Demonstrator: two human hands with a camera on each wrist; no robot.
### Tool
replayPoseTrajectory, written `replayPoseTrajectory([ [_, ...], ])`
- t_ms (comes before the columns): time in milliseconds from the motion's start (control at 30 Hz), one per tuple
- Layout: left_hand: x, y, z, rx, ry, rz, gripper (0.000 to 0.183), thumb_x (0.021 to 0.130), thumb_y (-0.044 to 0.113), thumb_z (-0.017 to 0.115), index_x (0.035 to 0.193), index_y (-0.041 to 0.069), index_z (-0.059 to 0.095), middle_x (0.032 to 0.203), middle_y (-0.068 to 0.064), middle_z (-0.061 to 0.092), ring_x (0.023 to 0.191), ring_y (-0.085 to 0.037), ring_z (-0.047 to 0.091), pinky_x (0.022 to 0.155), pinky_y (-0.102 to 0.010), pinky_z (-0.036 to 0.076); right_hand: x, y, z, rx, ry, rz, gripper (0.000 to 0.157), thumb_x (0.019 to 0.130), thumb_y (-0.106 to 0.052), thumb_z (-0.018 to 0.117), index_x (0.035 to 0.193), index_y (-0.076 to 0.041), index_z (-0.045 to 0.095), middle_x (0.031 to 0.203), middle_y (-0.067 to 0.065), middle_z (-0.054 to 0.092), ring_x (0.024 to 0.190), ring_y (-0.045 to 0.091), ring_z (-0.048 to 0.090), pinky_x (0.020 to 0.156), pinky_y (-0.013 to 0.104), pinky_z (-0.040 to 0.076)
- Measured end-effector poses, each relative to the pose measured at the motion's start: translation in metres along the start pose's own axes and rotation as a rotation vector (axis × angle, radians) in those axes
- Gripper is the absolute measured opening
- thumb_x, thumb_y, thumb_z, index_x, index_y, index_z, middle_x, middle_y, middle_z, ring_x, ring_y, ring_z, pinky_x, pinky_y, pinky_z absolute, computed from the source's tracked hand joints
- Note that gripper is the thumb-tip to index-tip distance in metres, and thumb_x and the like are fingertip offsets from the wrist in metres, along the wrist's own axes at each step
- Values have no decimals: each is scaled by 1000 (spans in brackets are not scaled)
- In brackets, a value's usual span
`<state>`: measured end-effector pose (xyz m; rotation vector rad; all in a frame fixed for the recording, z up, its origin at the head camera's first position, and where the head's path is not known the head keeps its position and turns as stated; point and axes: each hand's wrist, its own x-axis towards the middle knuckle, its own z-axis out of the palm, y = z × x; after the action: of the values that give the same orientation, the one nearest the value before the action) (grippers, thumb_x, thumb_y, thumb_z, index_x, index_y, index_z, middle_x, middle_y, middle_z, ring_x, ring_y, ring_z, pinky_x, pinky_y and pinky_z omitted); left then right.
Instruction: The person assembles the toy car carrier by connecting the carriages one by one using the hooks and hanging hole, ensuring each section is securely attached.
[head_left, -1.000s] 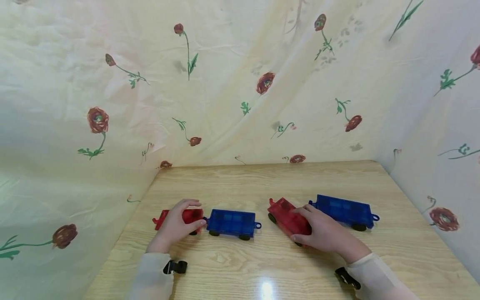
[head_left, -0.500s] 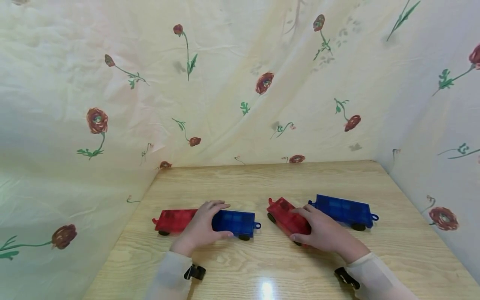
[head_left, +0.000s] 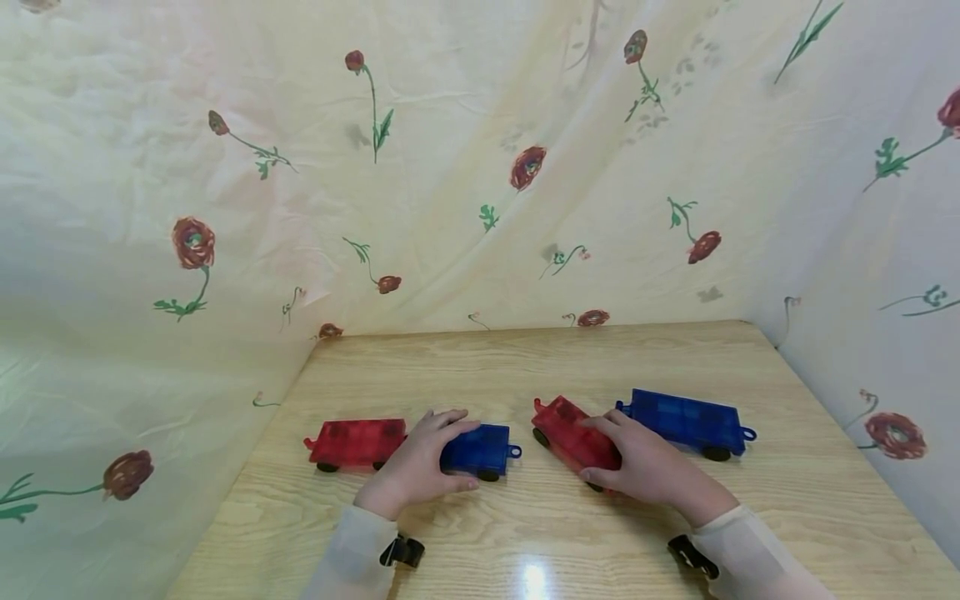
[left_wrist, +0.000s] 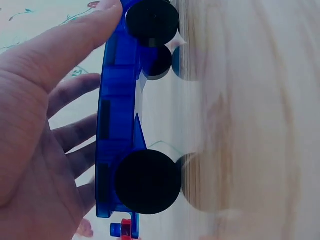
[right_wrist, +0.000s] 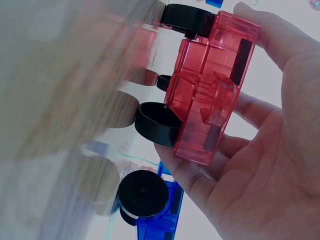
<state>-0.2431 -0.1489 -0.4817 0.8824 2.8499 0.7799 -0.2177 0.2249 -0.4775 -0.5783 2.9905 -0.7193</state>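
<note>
Four-wheeled toy train wagons of translucent plastic stand on the wooden table [head_left: 525, 517]. My left hand [head_left: 416, 462] grips the left blue wagon [head_left: 480, 450] from above, thumb on the near side and fingers along the far side. In the left wrist view, a red ring [left_wrist: 126, 227] sits on the blue wagon's coupling peg. The left red wagon [head_left: 356, 442] stands behind that hand's wrist side. My right hand [head_left: 648, 467] holds the right red wagon [head_left: 573, 437], angled on the table, between thumb and fingers. Behind the right hand stands another blue wagon [head_left: 682, 421].
A pale cloth [head_left: 450, 167] printed with red flowers hangs around the back and both sides of the table. Each wrist wears a black strap fitting, such as the left one [head_left: 402, 552].
My left hand has moved right, from the left red wagon to the left blue wagon, and closed around it. The right hand and the wagons have hardly moved.
</note>
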Motion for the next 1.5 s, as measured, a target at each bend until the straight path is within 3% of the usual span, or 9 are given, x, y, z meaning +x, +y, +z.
replayPoseTrajectory([
  [100, 0, -1, 1, 5, -14, -4, 83, 83, 51, 87, 156, 33, 51, 165, 0, 39, 153, -51, 23, 114, -72, 32, 0, 0, 0, 0, -1, 0, 72, 83, -54, 86, 143, -20, 63, 124, 3, 62, 98, 19, 59, 76, 37, 55],
  [333, 0, -2, 1, 14, -22, -17, 75, 86, 49, 86, 153, 33, 55, 162, 3, 43, 151, -29, 36, 115, -56, 40, 0, 0, 2, 7, -5, 11, 71, 84, -51, 87, 143, -20, 63, 126, 3, 61, 99, 20, 59, 77, 37, 55],
  [633, 2, -8, 2, 43, 10, -13, 66, 84, 44, 89, 143, 35, 62, 147, 11, 52, 139, -18, 46, 112, -46, 46, 0, 1, 4, 6, 2, 0, 68, 84, -45, 88, 142, -20, 64, 125, 1, 62, 101, 19, 59, 79, 37, 56],
  [900, 0, -9, 1, 17, 21, -19, 64, 84, 42, 90, 141, 34, 63, 143, 13, 53, 137, -20, 48, 111, -48, 46, -1, 1, 3, 35, 13, -39, 65, 84, -41, 90, 136, -14, 63, 126, 2, 63, 102, 17, 59, 80, 36, 56],
  [1167, -3, -12, -1, 30, 29, -34, 65, 82, 44, 90, 140, 31, 64, 150, 5, 56, 142, -28, 46, 115, -58, 39, -2, 2, 4, 24, 29, -70, 61, 82, -39, 90, 133, -17, 63, 122, -1, 64, 101, 16, 57, 80, 35, 55],
  [1500, -6, -18, -2, -61, 35, -49, 64, 81, 44, 91, 138, 31, 65, 143, 9, 58, 135, -23, 48, 111, -53, 44, -2, 1, 5, 52, 6, -99, 58, 84, -32, 89, 134, -19, 64, 123, -3, 65, 102, 16, 57, 81, 36, 54],
])
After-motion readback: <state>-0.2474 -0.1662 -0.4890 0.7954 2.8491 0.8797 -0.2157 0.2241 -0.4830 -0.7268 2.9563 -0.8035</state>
